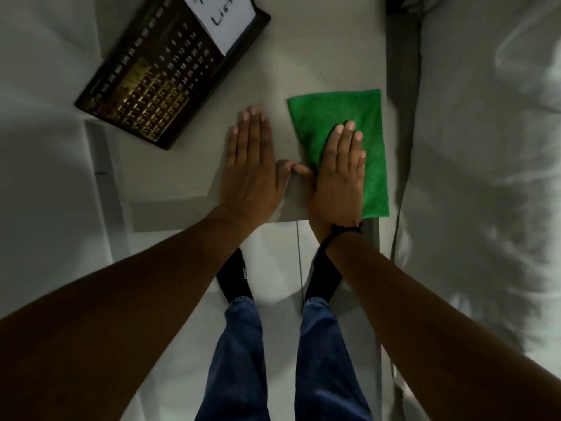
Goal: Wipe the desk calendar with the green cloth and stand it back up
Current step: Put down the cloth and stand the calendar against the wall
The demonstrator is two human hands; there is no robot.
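Both hands lie flat, fingers together: left hand (249, 165) on the table (182, 183), right hand (338, 174) on the green cloth (331, 110).

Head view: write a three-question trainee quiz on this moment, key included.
1. True or false: the right hand lies flat on the green cloth.
2. What does the left hand touch? A) the desk calendar B) the bare table C) the cloth
3. Fill in: the white note sits on the ____.

Key: 1 true; 2 B; 3 calendar, far left on the table, untouched by either hand.
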